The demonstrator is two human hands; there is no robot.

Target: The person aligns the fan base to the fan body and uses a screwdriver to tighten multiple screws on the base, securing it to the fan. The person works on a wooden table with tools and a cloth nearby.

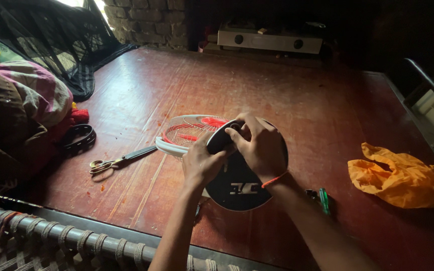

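Rope-wound bed rail [76, 238] below, my left hand [200, 164] and right hand [259, 145] grip the fan's black base [242, 183], white grille [184, 131] still attached; scissors [119, 160] left of it.

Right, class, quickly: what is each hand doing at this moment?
Left hand: closed on the small table fan's dark body.
Right hand: closed over the top of the same fan, beside its white grille.
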